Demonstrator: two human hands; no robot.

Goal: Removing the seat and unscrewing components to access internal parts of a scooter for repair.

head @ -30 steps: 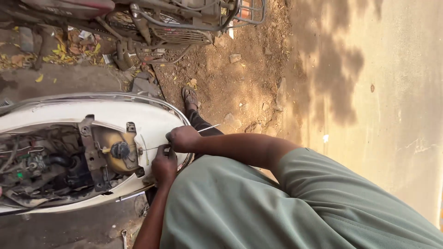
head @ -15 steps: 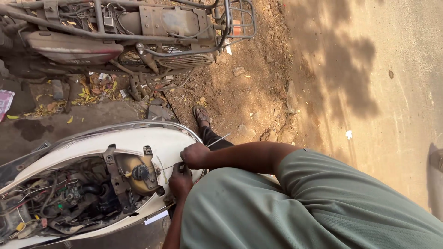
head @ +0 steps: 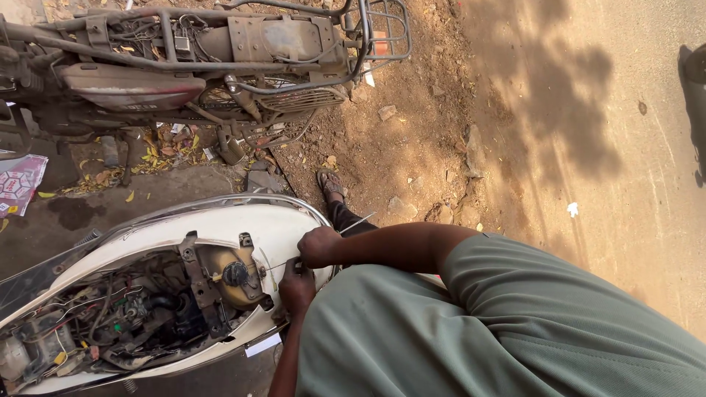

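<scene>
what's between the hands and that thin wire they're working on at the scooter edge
Nothing visible. Both hands are already on the thin wire at the white scooter body: the right hand grips it above, the left hand sits just below. The yellowish tank lies beside them, not between.
</scene>
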